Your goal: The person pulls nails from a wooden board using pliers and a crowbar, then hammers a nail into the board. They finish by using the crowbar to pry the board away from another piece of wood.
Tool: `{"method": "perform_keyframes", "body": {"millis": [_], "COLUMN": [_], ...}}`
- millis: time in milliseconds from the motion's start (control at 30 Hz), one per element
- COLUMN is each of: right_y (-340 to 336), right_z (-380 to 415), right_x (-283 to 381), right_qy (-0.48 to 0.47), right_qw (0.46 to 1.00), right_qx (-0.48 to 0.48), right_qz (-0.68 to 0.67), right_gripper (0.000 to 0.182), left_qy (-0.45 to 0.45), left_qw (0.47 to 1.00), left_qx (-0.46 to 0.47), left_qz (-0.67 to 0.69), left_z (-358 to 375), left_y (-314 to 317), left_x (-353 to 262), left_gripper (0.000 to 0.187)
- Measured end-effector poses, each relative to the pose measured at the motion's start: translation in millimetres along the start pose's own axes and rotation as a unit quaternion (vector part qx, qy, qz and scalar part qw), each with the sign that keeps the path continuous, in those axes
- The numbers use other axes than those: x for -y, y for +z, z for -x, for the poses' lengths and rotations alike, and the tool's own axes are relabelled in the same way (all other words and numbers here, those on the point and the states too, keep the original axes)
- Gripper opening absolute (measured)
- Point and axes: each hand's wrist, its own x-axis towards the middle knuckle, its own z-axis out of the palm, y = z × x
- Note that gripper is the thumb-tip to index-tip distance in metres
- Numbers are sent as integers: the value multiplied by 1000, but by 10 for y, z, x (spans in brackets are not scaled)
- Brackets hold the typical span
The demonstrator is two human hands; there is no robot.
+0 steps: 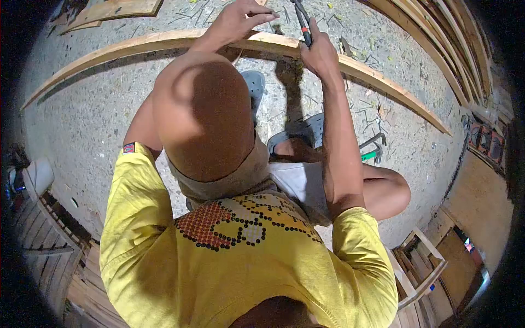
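My right hand [321,53] is wrapped round the handles of a pair of pliers [304,31], black with a red band, its head reaching the top edge of the view. My left hand [238,23] hovers over the plank with thumb and fingertips pinched close together; whatever is between them is too small to make out. Beneath both hands a long, narrow wooden plank [156,41] lies across the floor. Scattered nails [373,119] lie on the floor around it.
Beside my bent leg on the right rests a hammer [373,154] with a green handle. Several long boards [432,41] are stacked at the upper right. More wood [117,10] lies at the upper left. A wooden frame [432,273] stands at the lower right, and a white bucket [41,176] at the left.
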Motion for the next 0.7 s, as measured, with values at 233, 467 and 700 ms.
{"method": "perform_keyframes", "body": {"millis": [233, 467, 700], "right_y": [-26, -32, -61], "right_z": [-27, -19, -19], "right_x": [5, 13, 51], "right_qy": [3, 6, 23], "right_qw": [1000, 1000, 999], "right_qx": [16, 19, 26], "right_qz": [4, -4, -12], "right_gripper": [82, 82, 81], "left_qy": [-32, -4, -19], "left_qw": [993, 996, 991], "left_qx": [116, 59, 52], "left_qz": [-12, -61, -125], "left_z": [36, 44, 62], "left_y": [23, 136, 175], "left_x": [-73, 65, -27], "left_gripper": [41, 44, 39]}}
